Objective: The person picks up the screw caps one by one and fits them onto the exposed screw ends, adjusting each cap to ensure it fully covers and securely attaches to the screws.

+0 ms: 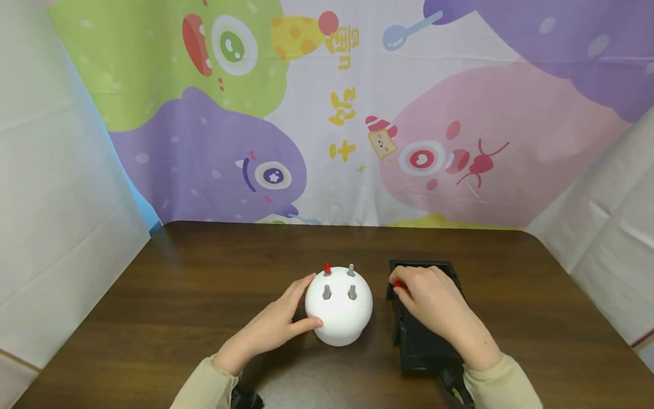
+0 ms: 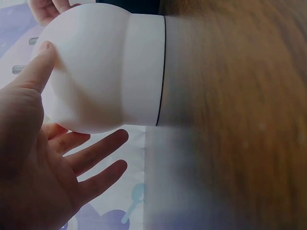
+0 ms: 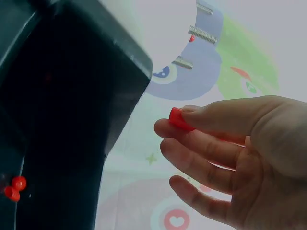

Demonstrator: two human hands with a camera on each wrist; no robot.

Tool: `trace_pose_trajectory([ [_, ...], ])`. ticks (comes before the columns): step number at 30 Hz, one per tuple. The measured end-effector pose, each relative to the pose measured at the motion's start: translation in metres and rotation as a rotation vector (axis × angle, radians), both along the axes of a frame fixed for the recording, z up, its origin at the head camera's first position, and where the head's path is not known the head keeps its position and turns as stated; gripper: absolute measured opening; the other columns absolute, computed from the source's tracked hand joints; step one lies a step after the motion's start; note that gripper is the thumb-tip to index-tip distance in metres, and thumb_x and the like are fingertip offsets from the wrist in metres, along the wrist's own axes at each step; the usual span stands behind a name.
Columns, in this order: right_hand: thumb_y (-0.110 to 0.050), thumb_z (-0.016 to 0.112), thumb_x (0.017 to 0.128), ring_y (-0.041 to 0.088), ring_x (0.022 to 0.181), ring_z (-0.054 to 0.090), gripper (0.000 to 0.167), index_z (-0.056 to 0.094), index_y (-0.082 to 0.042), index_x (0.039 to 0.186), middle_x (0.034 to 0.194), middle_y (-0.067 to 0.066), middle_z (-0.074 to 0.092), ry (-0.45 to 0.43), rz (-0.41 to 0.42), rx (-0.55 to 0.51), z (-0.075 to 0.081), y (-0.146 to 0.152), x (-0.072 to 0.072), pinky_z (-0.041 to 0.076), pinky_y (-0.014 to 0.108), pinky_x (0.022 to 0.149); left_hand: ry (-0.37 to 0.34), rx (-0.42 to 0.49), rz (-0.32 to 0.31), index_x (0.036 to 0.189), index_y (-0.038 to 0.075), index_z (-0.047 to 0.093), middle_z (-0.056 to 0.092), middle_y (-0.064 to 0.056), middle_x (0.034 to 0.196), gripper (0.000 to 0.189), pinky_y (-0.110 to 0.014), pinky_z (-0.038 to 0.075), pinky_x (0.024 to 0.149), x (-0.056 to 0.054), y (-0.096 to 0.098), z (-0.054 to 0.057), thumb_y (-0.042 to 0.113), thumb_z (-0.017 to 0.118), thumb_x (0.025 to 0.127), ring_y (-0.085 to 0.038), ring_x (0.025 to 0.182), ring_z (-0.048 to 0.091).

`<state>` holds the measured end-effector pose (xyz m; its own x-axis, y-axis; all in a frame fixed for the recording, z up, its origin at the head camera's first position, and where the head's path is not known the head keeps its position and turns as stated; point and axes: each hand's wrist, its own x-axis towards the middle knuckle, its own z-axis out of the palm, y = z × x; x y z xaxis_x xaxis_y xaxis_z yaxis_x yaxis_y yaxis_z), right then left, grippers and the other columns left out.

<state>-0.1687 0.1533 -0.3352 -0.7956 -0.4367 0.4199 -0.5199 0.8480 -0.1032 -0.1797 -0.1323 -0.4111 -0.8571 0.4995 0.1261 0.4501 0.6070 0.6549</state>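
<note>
A white rounded body point(image 1: 339, 318) stands on the table, with several threaded metal studs point(image 1: 352, 292) on its upper surface. A red cap point(image 1: 327, 268) sits on the far left stud. My left hand point(image 1: 278, 321) rests against the body's left side, thumb on the near surface and index finger farther back. In the left wrist view the other fingers stretch out straight below the dome. Over the far end of a black tray point(image 1: 426, 346), my right hand point(image 1: 434, 298) pinches another red cap point(image 3: 178, 120) between thumb and index finger, the remaining fingers loosely bent.
In the right wrist view, small red caps point(image 3: 18, 183) lie inside the tray. Brown wooden tabletop point(image 1: 204, 272) extends around the body and tray. A cartoon-printed cloth point(image 1: 347, 187) hangs behind the table, and white sheets point(image 1: 66, 170) hang at both sides.
</note>
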Motion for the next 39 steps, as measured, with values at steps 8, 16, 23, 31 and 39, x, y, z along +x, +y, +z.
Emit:
trace_pose_trajectory([
  [8, -0.005, 0.07, 0.076, 0.005, 0.057, 0.047, 0.013, 0.063, -0.015, 0.082, 0.074, -0.008, 0.061, -0.018, 0.009, -0.009, 0.002, -0.015, -0.003, 0.044, 0.03, 0.064, -0.021, 0.003, 0.006, 0.145, 0.033, 0.012, 0.026, 0.003, 0.146, 0.083, -0.044, 0.04, 0.095, 0.001, 0.0, 0.002, 0.061, 0.055, 0.079, -0.02, 0.127, 0.04],
  [16, -0.009, 0.068, 0.079, 0.006, 0.055, 0.045, 0.008, 0.065, -0.015, 0.083, 0.075, -0.006, 0.062, -0.01, 0.021, -0.043, 0.006, -0.028, -0.008, 0.047, 0.034, 0.069, -0.017, 0.005, 0.009, 0.146, 0.029, 0.013, 0.026, 0.002, 0.145, 0.084, -0.045, 0.04, 0.094, 0.001, -0.001, 0.001, 0.059, 0.055, 0.08, -0.021, 0.126, 0.041],
  [23, -0.012, 0.068, 0.081, 0.01, 0.062, 0.05, 0.008, 0.066, -0.016, 0.088, 0.082, -0.004, 0.06, -0.013, 0.026, -0.135, 0.005, -0.038, -0.014, 0.046, 0.029, 0.061, -0.031, -0.006, 0.01, 0.145, 0.033, 0.01, 0.026, 0.003, 0.146, 0.084, -0.045, 0.041, 0.094, 0.0, 0.0, 0.001, 0.06, 0.054, 0.079, -0.02, 0.126, 0.04],
  [31, -0.011, 0.068, 0.081, 0.011, 0.063, 0.054, 0.014, 0.064, -0.012, 0.094, 0.085, -0.001, 0.062, 0.009, 0.017, -0.183, 0.004, -0.044, -0.019, 0.047, 0.029, 0.06, -0.035, -0.008, 0.013, 0.145, 0.034, 0.01, 0.026, 0.001, 0.146, 0.083, -0.045, 0.041, 0.094, -0.001, 0.0, 0.001, 0.061, 0.053, 0.079, -0.022, 0.126, 0.041],
  [39, -0.011, 0.067, 0.081, 0.011, 0.063, 0.052, 0.01, 0.063, -0.013, 0.091, 0.084, -0.001, 0.062, -0.006, 0.001, -0.213, 0.005, -0.049, -0.021, 0.046, 0.028, 0.06, -0.037, -0.003, 0.008, 0.145, 0.033, 0.01, 0.026, 0.002, 0.146, 0.084, -0.044, 0.04, 0.095, 0.0, -0.001, 0.001, 0.06, 0.054, 0.08, -0.019, 0.126, 0.04],
])
